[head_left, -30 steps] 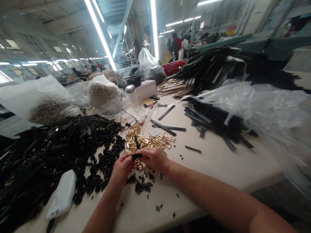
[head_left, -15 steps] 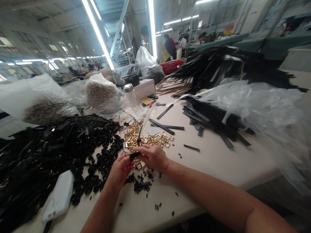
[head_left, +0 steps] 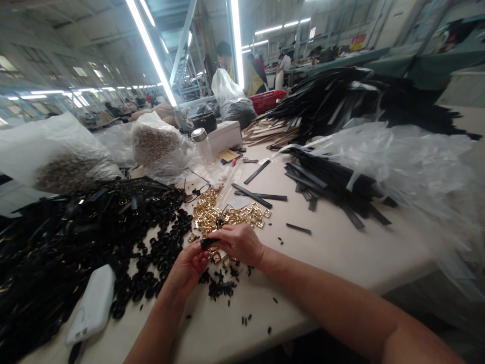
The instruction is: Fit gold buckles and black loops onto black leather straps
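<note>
Between my two hands is a black strap [head_left: 207, 243], pinched at its near end by the fingers of my left hand [head_left: 192, 264]. My right hand [head_left: 239, 243] closes on the same strap from the right, and its fingers hide part of it. Just beyond the fingers lies a heap of gold-coloured square buckles [head_left: 242, 216]. A few more buckles show below the right hand. Small black bits [head_left: 222, 288] are scattered on the table under the hands. To the left of my left hand spreads a pile of black rings or loops [head_left: 151, 280].
A large tangle of black straps [head_left: 68, 242] covers the left side, with a white power bank [head_left: 93, 303] in front. Loose black strips [head_left: 261, 196] and a strip bundle [head_left: 326, 182] under plastic lie right. Glasses [head_left: 197, 192], a bottle [head_left: 202, 144] and filled bags [head_left: 155, 144] stand behind.
The strap's far end, which stood up above the buckles, has dropped lower and is less visible. Both hands stay almost in place on the strap.
</note>
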Demonstrator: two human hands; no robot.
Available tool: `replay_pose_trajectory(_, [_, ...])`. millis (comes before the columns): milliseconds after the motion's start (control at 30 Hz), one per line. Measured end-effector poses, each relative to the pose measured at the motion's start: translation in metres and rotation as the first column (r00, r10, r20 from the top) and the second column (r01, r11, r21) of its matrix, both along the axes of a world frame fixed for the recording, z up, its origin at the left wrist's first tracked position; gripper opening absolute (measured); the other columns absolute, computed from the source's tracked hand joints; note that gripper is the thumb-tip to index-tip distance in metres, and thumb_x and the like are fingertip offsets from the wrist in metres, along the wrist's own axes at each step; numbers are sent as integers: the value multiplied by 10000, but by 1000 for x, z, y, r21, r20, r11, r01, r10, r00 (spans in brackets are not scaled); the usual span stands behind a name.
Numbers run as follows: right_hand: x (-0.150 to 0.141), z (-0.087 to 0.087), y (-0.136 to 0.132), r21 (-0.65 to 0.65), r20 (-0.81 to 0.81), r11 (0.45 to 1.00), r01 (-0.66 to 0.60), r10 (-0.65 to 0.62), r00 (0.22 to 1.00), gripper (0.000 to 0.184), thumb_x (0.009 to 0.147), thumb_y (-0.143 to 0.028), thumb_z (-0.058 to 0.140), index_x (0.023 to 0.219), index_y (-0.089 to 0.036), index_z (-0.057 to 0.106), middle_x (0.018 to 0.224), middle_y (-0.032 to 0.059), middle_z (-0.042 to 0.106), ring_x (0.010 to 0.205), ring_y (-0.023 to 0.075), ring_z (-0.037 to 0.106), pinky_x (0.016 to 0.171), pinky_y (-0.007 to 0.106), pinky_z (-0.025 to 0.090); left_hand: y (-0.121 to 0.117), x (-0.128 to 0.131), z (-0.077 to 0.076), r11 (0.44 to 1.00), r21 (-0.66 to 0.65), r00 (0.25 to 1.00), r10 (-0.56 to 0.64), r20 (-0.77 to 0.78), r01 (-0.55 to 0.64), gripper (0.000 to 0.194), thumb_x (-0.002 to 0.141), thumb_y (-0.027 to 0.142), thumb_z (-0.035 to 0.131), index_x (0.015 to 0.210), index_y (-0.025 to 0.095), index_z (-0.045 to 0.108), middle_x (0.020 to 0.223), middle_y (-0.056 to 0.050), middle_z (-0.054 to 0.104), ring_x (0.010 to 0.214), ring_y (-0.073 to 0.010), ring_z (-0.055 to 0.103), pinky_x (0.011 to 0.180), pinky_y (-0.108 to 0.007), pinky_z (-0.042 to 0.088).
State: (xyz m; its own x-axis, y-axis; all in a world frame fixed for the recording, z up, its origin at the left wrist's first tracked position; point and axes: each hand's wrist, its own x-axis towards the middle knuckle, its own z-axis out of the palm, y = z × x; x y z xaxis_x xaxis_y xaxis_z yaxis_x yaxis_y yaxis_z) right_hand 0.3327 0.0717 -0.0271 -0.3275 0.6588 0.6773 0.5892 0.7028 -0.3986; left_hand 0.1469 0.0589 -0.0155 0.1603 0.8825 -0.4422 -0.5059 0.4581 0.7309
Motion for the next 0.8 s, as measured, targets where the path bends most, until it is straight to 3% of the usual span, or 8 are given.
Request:
replay_pose_trajectory(367, [1, -1, 0, -8, -82, 997, -78, 77, 994, 220, 915, -416, 600, 1012, -254, 713, 827, -24, 728, 650, 82, 636, 580, 181, 419, -4, -3, 4, 999, -18, 998, -34, 53, 35, 115, 720, 81, 694, 830, 91, 662, 735, -49, 694, 562, -96, 637, 480, -137, 531])
replay_pose_trajectory(533, [2, -1, 0, -4, -41, 991, -131, 131, 991, 203, 928, -383, 578, 953, -241, 721, 755, -16, 687, 619, 82, 610, 550, 190, 398, -8, 1, 11, 996, 50, 997, -71, 40, 69, 157, 667, 116, 747, 806, 92, 677, 747, -41, 700, 622, -108, 649, 512, -150, 542])
replay_pose_trajectory(667, [1, -2, 2, -30, -79, 995, -97, 95, 992, 217, 954, -354, 536, 948, -218, 706, 788, -1, 689, 664, 92, 619, 582, 191, 405, -8, 7, 11, 993, 88, 996, -79, -51, 83, 207, 631, 160, 787, 796, 118, 670, 711, -16, 687, 565, -79, 615, 496, -135, 509])
replay_pose_trajectory(800, [2, -2, 3, -76, -8, 997, -14, 13, 1000, 219, 961, -350, 526, 938, -214, 695, 793, 0, 686, 623, 92, 586, 561, 205, 362, -5, 8, 6, 964, 265, 969, 73, -236, -8, 233, 628, 220, 793, 819, 141, 684, 725, -4, 694, 558, -75, 595, 533, -159, 497])
